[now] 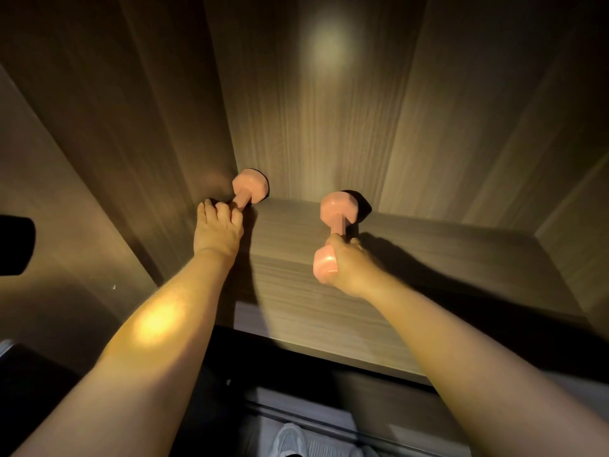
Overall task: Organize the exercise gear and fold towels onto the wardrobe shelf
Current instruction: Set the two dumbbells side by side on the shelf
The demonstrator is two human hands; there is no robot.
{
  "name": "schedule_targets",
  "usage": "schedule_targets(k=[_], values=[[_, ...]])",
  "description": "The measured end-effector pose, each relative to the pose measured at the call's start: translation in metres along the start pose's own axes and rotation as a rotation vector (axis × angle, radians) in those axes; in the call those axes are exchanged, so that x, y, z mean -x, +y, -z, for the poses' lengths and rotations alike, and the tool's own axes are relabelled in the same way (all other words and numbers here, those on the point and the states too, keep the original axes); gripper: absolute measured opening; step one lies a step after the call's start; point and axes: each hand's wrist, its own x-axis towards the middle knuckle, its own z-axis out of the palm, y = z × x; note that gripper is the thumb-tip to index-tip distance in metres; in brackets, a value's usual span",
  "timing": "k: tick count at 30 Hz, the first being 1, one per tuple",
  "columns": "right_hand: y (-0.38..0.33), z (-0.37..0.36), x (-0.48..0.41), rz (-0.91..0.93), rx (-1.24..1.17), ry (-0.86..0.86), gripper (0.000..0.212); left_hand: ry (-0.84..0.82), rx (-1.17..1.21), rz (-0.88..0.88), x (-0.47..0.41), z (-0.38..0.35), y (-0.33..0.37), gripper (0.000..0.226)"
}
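- The left hand (217, 229) is covering the left dumbbell (249, 186) at its near end and along most of its handle.
- The right hand (346, 263) is hiding most of the handle of the right dumbbell (336, 208).
- A white shoe (290, 440) is running off the bottom edge.
- A dark shape (13, 245) is sitting at the left edge, too dim to identify.

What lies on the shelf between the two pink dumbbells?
Nothing: only bare shelf separates the left dumbbell from the right dumbbell, in the head view.

Two pink dumbbells (336, 219) — lengthwise on wardrobe shelf (428, 258)
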Motion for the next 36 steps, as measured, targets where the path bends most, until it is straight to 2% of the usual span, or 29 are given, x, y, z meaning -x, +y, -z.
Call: schedule_targets(k=[6, 9, 12, 15, 17, 20, 22, 26, 31, 36], values=[[0.0, 0.002, 0.003, 0.011, -0.004, -0.004, 0.071, -0.057, -0.006, -0.028, -0.001, 0.002, -0.004, 0.054], [-0.002, 0.002, 0.005, 0.01, -0.031, 0.016, 0.071, -0.06, 0.041, -0.039, 0.004, 0.01, -0.004, 0.069], [0.003, 0.001, 0.012, -0.006, -0.149, 0.023, 0.081, 0.041, 0.472, -0.091, 0.025, 0.028, 0.016, 0.083], [0.02, 0.001, 0.021, -0.038, -0.217, 0.02, 0.082, 0.087, 0.898, -0.265, 0.053, 0.053, 0.049, 0.072], [0.033, -0.001, 0.027, -0.086, -0.193, 0.018, 0.085, 0.063, 1.013, -0.376, 0.067, 0.064, 0.069, 0.066], [0.046, -0.005, 0.034, -0.171, -0.092, 0.042, 0.08, -0.007, 0.982, -0.471, 0.078, 0.076, 0.1, 0.064], [0.049, -0.008, 0.037, -0.188, -0.048, 0.035, 0.077, -0.038, 0.912, -0.379, 0.081, 0.079, 0.12, 0.06], [0.049, -0.013, 0.036, -0.16, 0.032, -0.014, 0.072, 0.023, 0.861, -0.191, 0.082, 0.08, 0.143, 0.053], [0.044, -0.017, 0.03, -0.116, 0.174, -0.084, 0.067, 0.055, 0.832, -0.196, 0.073, 0.071, 0.126, 0.055], [0.037, -0.02, 0.023, -0.105, 0.215, -0.164, 0.07, 0.026, 0.743, -0.154, 0.06, 0.062, 0.093, 0.055]])
